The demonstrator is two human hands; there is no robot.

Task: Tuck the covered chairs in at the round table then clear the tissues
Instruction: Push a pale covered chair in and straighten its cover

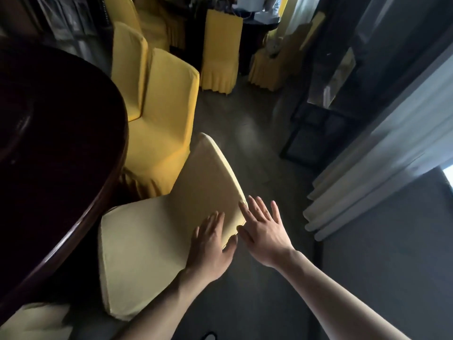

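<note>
A chair in a pale yellow cover (147,241) stands at the edge of the dark round table (56,133), with its seat toward the table and its backrest angled away. My left hand (210,244) lies flat on the near end of the backrest, fingers spread, thumb around its edge. My right hand (263,229) is open right beside it, fingertips touching the backrest's top corner. Two more yellow-covered chairs (166,106) stand farther along the table's rim. No tissues are in view.
More yellow-covered chairs (220,55) stand at the far end around another table, where a person stands. A dark metal frame (318,123) and pale curtains (367,173) line the right side. Grey floor (245,133) runs between them. Another pale cover shows at the bottom left (31,322).
</note>
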